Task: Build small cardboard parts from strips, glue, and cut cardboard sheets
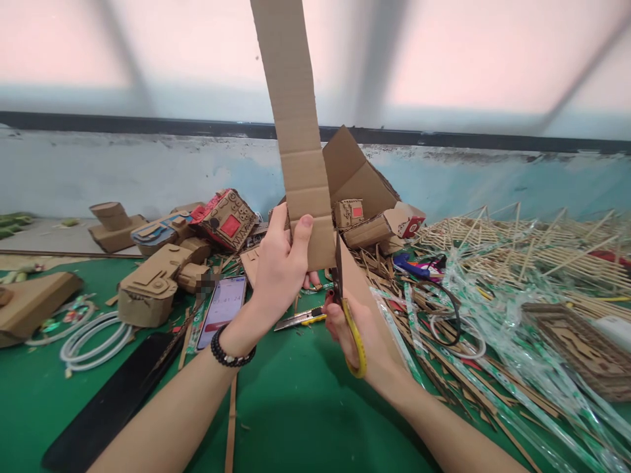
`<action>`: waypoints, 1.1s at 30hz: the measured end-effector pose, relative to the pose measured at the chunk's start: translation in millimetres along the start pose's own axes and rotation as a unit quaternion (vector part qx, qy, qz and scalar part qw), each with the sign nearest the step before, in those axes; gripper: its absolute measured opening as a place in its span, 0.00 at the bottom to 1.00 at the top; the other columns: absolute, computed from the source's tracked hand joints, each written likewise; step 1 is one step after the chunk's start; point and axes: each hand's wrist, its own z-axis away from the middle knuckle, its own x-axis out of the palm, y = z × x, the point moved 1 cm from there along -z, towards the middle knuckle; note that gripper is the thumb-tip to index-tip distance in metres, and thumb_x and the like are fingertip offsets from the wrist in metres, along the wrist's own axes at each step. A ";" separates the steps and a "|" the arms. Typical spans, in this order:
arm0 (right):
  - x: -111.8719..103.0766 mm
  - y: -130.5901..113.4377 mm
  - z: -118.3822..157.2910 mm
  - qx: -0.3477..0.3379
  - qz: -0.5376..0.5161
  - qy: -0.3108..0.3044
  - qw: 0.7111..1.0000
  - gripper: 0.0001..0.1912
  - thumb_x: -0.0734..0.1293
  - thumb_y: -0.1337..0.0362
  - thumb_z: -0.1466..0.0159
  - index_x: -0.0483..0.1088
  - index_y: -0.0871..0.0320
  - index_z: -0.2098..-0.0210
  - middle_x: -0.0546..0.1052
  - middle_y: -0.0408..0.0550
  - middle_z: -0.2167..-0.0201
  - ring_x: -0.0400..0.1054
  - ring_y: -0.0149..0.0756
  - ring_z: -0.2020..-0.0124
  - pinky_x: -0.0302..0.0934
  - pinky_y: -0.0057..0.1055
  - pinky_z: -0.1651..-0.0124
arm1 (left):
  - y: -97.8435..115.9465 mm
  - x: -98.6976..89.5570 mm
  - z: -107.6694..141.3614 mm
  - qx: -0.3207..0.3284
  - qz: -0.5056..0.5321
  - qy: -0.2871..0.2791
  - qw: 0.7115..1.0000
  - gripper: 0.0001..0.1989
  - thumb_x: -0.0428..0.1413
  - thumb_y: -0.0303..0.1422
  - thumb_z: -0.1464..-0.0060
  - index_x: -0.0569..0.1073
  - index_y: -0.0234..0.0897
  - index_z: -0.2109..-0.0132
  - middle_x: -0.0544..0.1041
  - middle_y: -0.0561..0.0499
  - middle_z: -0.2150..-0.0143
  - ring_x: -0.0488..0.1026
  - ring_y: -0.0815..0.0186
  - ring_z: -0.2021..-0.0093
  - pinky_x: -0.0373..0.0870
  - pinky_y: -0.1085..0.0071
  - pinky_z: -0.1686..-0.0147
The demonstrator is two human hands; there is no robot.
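Note:
A long cardboard strip (300, 131) stands upright in front of me, its top running out of view. My left hand (283, 256) grips its lower end, thumb on the near face and fingers behind. In my right hand (362, 322) is a pair of scissors (355, 341) with yellow handles. Their dark blades point up at the strip's lower right edge; whether they are touching the cardboard is hard to tell. Under the hands, a utility knife (300, 318) lies on the green table (296, 407).
Cardboard models (148, 282) and a phone (221, 312) lie at left, near a coiled white tube (93, 341) and a long black object (113, 401). Cardboard scraps, clear plastic strips (522, 368) and a thin wooden stick structure (513, 243) cover the right side. A wall (123, 164) stands behind.

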 end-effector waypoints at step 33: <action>2.1 -9.8 4.8 0.069 -0.075 0.004 0.995 0.31 0.58 0.30 0.32 0.65 0.52 0.66 0.64 0.39 0.86 0.61 0.35 0.87 0.57 0.31 0.83 | -11.5 12.6 11.9 -0.040 0.049 -0.047 0.997 0.19 0.55 0.54 0.34 0.66 0.45 0.49 0.81 0.51 0.61 0.70 0.72 0.86 0.61 0.75 0.91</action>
